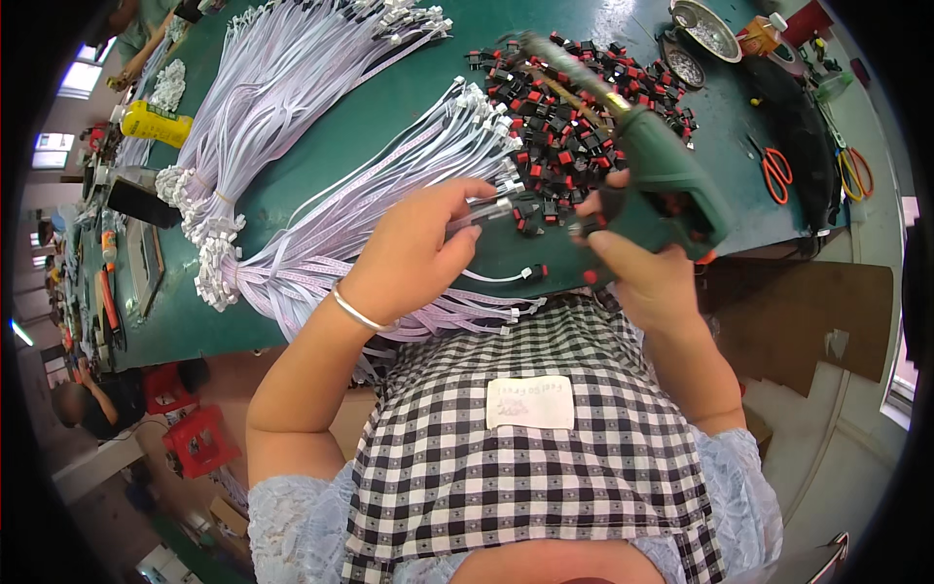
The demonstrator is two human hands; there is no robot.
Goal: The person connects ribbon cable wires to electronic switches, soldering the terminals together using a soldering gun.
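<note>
My left hand (413, 243), a bangle at its wrist, closes its thumb and fingers round a white wire lead (491, 209). Just past the fingertips lies a black switch (526, 216); whether it joins the lead I cannot tell. My right hand (642, 277) bends its thumb and fingers about a small dark part (582, 231), blurred. A green gun-shaped tool (671, 170) with a long metal barrel slants over that hand and hides some fingers; whether the hand touches it is unclear. Beyond both hands is a pile of black-and-red switches (574, 136).
White leads with connectors fan out (389, 185) beside my left hand; a larger bundle (282, 78) lies behind. A yellow bottle (156, 124) is at far left. At right are orange-handled scissors (776, 175) and a metal dish (705, 29) on the green table (185, 336).
</note>
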